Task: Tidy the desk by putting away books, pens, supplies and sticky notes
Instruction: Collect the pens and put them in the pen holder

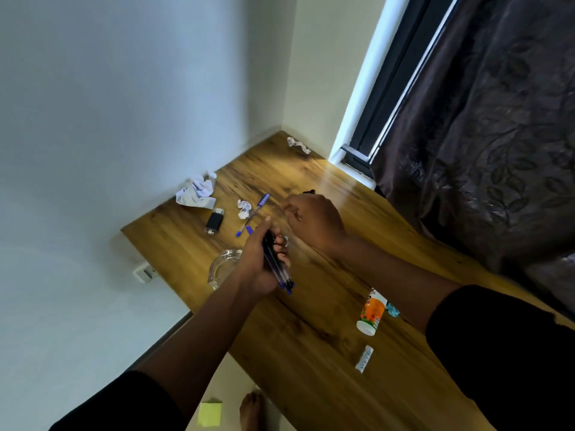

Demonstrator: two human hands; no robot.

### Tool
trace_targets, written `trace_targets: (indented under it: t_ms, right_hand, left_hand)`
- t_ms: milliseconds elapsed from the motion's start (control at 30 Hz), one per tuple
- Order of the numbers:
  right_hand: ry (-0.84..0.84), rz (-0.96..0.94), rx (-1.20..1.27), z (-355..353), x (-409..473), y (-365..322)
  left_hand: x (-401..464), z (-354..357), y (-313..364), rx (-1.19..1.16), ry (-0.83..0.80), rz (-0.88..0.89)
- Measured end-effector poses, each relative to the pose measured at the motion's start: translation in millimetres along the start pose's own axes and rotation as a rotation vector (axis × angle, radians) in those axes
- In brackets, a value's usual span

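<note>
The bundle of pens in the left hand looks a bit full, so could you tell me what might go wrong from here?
1. The left hand grips the bundle of pens with their ends sticking out below, so one could slip free.
2. The glass ashtray lies beside that hand near the desk edge; a bump might push it off.
3. The right hand hovers past the loose blue pen and may miss it.

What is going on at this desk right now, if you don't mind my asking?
A person is tidying a wooden desk. The left hand grips a bundle of pens, while the right hand hovers just beyond it, fingers loosely curled. One blue pen still lies on the desk, along with crumpled paper, a glass ashtray and an orange bottle.
</note>
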State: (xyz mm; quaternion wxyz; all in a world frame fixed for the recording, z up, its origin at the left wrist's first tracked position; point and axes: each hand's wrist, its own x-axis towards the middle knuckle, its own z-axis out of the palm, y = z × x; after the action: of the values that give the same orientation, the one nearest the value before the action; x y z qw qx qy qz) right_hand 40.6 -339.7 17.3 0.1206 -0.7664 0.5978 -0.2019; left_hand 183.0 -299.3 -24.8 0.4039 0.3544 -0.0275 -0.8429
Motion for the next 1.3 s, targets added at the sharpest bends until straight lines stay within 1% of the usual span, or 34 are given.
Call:
trace_targets:
  t_ms: [100,233,333,400,533,633,700,800,933,1067,1167,1300]
  right_hand:
    - [-0.14,-0.004,-0.02,24.7,22.1,4.0]
    - [-0.333,-0.039,-0.144,52.0,54.7,4.2]
    - [-0.416,0.006,-0.202,66.9,73.4,7.2]
    - [-0.438,0.018,-0.241,72.0,81.6,9.0]
    - [-0.378,0.035,-0.252,77.6,90.2,11.2]
    - [-0.286,0.121,-0.18,84.4,89.4,18.6]
    - [-0.193,0.232,-0.091,86.3,89.3,19.8]
    - [-0.088,0.481,-0.001,84.4,89.4,17.6]
    - [-0.11,0.671,0.056,89.1,91.7,17.4]
    - [-0.045,0.79,0.228,83.5,96.1,19.9]
    - [-0.023,0.799,0.262,79.9,95.2,19.6]
    - [-0.124,0.638,0.107,82.4,91.2,11.8]
  left_hand:
    - [-4.9,-10.1,7.8,0.006,0.024,0.019]
    - [-7.8,-29.0,17.8,-0.075,0.049,0.047]
    - [-14.7,-35.4,27.7,-0.099,0.051,0.07]
    - [-20.4,-38.5,32.3,-0.11,0.074,0.079]
    - [-25.2,-44.5,39.2,-0.127,0.081,0.092]
    - [-27.4,-43.9,39.7,-0.116,0.081,0.102]
    - [-28.3,-43.2,38.6,-0.107,0.082,0.102]
    - [-28.1,-42.0,33.9,-0.106,0.077,0.085]
    - [-31.4,-40.7,28.3,-0.067,0.076,0.081]
    - [-35.9,-38.7,29.1,-0.062,0.074,0.078]
    - [-37.9,-36.5,26.7,-0.047,0.092,0.078]
    - [-38.6,-32.7,21.3,-0.051,0.107,0.064]
